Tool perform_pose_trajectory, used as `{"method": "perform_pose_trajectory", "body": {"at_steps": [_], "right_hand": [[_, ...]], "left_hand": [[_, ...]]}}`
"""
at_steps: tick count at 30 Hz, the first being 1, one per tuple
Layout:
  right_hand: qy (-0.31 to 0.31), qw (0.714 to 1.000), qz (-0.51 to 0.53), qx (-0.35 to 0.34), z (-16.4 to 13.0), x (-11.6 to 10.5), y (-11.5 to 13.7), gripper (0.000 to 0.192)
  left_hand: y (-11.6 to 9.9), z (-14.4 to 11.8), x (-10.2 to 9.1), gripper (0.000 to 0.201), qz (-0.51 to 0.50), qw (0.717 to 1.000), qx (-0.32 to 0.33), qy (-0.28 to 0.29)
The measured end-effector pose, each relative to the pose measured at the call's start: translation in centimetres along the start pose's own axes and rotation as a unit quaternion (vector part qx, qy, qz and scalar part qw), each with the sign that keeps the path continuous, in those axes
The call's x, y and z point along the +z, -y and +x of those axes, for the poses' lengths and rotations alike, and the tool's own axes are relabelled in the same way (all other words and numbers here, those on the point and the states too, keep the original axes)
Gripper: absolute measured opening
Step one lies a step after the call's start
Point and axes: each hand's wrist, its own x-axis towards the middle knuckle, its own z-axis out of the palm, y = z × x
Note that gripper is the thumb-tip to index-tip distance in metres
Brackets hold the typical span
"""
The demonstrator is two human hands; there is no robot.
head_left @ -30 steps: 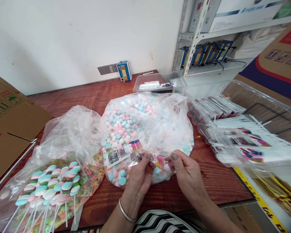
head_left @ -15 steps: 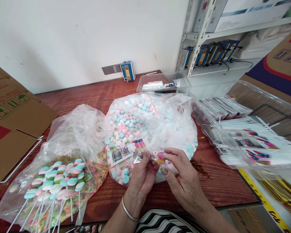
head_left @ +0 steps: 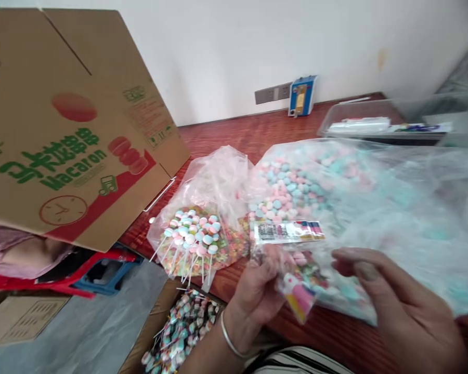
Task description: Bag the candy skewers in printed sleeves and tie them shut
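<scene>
1. Where the wooden table meets the left edge of the scene, a big cardboard box printed "Macaron" leans over it
2. A large clear bag of pink and blue candies lies on the table's right half, blurred toward the far right
3. Left of it, touching, sits a smaller bag of swirl lollipops
4. The right hand hovers open near the candy bag's near edge, fingers loosely spread
5. The left hand pinches a small printed packet, which seems to hold candy, at the table's near edge, below a barcode label
</scene>
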Motion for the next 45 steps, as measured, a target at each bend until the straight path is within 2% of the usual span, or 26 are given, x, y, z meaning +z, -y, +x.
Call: {"method": "perform_pose_trajectory", "body": {"at_steps": [2, 4, 6, 8, 9, 10, 12, 15, 18, 21, 25, 27, 28, 31, 34, 37, 41, 45], "right_hand": [[0.146, 0.986, 0.068, 0.039, 1.1, 3.1, 1.2, 0.023], [0.275, 0.951, 0.126, 0.061, 1.7, 7.2, 2.7, 0.022], [0.373, 0.901, 0.192, 0.113, 1.6, 11.8, 4.2, 0.019], [0.455, 0.812, 0.281, 0.235, 1.1, 16.3, 5.6, 0.016], [0.477, 0.755, 0.317, 0.319, 0.8, 18.5, 6.2, 0.02], [0.484, 0.731, 0.326, 0.352, 0.6, 20.5, 6.7, 0.023], [0.486, 0.707, 0.332, 0.393, 0.3, 24.0, 7.5, 0.023], [0.457, 0.699, 0.348, 0.426, 0.1, 27.4, 8.2, 0.022], [0.422, 0.712, 0.362, 0.429, -0.1, 28.3, 8.5, 0.014], [0.404, 0.738, 0.369, 0.396, -0.4, 26.3, 8.1, 0.014], [0.381, 0.809, 0.35, 0.278, 0.0, 19.9, 5.7, 0.014], [0.353, 0.892, 0.251, 0.127, 0.5, 15.9, 3.9, 0.012], [0.328, 0.92, 0.196, 0.091, 0.6, 13.9, 3.0, 0.014], [0.264, 0.963, 0.049, 0.034, 0.3, 8.3, 0.6, 0.024], [0.18, 0.982, -0.051, -0.006, -1.0, 3.5, -0.9, 0.025], [0.11, 0.986, -0.117, -0.041, -2.6, -0.1, -1.9, 0.023], [0.022, 0.979, -0.19, -0.072, -4.7, -3.6, -3.2, 0.023], [-0.015, 0.969, -0.232, -0.081, -6.3, -5.8, -3.8, 0.024]], "left_hand": [[-2.4, -2.8, -1.1, 0.04, 0.017, 0.997, 0.065, 0.041], [-4.5, -5.5, -2.3, 0.043, 0.045, 0.988, 0.13, 0.062], [-6.1, -7.7, -3.5, 0.045, 0.06, 0.976, 0.186, 0.1], [-7.3, -9.4, -4.9, 0.043, 0.06, 0.96, 0.232, 0.146], [-7.7, -10.0, -5.5, 0.042, 0.06, 0.954, 0.249, 0.159], [-8.0, -10.6, -6.2, 0.04, 0.06, 0.951, 0.263, 0.155], [-8.5, -11.7, -7.5, 0.037, 0.062, 0.951, 0.279, 0.117], [-8.8, -12.9, -9.4, 0.034, 0.061, 0.957, 0.282, 0.022], [-9.3, -13.4, -10.5, 0.028, 0.05, 0.961, 0.267, -0.058], [-9.8, -12.6, -10.4, 0.025, 0.025, 0.962, 0.264, -0.068], [-10.0, -9.5, -8.7, 0.025, -0.036, 0.963, 0.256, -0.069], [-9.7, -7.5, -7.9, 0.023, -0.062, 0.964, 0.244, -0.087], [-9.5, -6.4, -7.5, 0.022, -0.071, 0.964, 0.237, -0.097], [-8.2, -2.9, -6.5, 0.02, -0.081, 0.972, 0.193, -0.111], [-6.4, 0.6, -5.3, 0.019, -0.08, 0.983, 0.134, -0.098], [-4.1, 3.7, -3.5, 0.022, -0.074, 0.99, 0.085, -0.086], [-1.2, 6.3, -1.4, 0.019, -0.063, 0.994, 0.032, -0.082], [0.8, 7.4, -0.4, 0.023, -0.048, 0.995, 0.003, -0.082]]}}
